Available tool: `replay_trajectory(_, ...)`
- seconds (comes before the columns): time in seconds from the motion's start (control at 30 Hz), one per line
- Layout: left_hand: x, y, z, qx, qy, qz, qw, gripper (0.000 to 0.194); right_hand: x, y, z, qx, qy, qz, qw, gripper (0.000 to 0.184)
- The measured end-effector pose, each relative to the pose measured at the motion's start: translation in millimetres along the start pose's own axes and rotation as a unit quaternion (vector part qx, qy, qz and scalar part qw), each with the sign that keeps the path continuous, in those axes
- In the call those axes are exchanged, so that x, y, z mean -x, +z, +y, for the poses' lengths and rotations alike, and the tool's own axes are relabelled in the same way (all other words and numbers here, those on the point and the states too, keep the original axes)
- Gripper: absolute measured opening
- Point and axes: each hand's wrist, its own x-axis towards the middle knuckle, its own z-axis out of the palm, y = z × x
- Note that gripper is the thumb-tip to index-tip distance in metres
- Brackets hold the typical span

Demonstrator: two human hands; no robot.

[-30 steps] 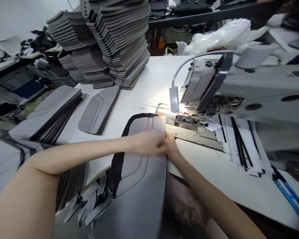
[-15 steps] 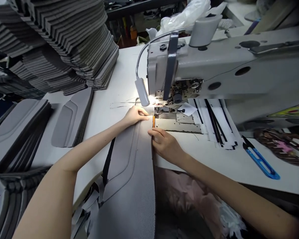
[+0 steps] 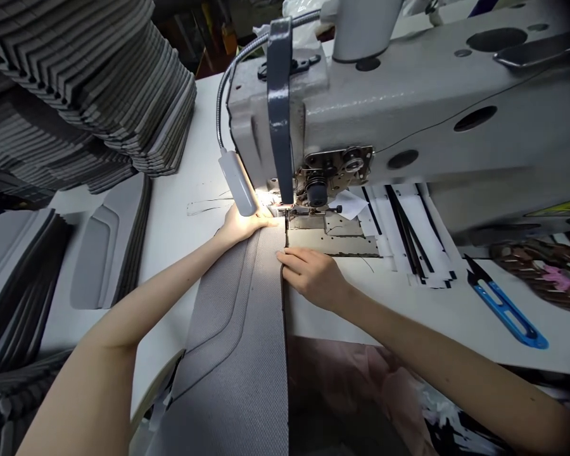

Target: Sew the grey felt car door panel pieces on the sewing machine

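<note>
A long grey fabric panel (image 3: 247, 329) with stitched curved lines runs from the bottom of the view up to the needle area of a sewing machine (image 3: 275, 209). At its far end my left hand (image 3: 242, 227) grips the panel, thumb along the top; the lamp partly hides the fingers. My right hand (image 3: 313, 275) is closed on the panel's right edge, nearer to me, fingertips on top and the rest curled by the edge. The panel's far end lies at the presser foot, where the lamp's glare blurs detail.
Tall stacks of grey panels (image 3: 137, 95) stand at the back left, with smaller piles (image 3: 109, 247) below. White and black strips (image 3: 408, 234) lie right of the needle plate. Blue thread snips (image 3: 506, 307) rest farther right. A small lamp (image 3: 237, 183) hangs over the needle.
The view has moved closer to the machine. The panel's far end and my left hand are nearer the presser foot. An orange strip by the panel's edge no longer shows.
</note>
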Motion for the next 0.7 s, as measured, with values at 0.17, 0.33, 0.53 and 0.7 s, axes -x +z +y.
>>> replay_trajectory(0.17, -6, 7.6, -7, 0.044, -0.010, 0.032, 0.998, 0.039, 0, 0, 6, -0.031, 0.029, -0.015, 0.999, 0.039)
replay_trajectory(0.33, -5, 7.6, -9, 0.032, -0.018, 0.033, 0.999, 0.039, 0, 0, 7, -0.023, 0.031, -0.027, 0.999, 0.039)
replay_trajectory(0.53, 7, 5.2, 6, -0.085, 0.058, 0.028, 0.994, 0.029, 1, 2, 5, -0.016, 0.027, -0.027, 0.999, 0.038)
replay_trajectory(0.7, 51, 12.9, 25, -0.302, 0.265, 0.040, 0.915, 0.021, 1, 0, 6, -0.005, 0.028, -0.034, 0.999, 0.032)
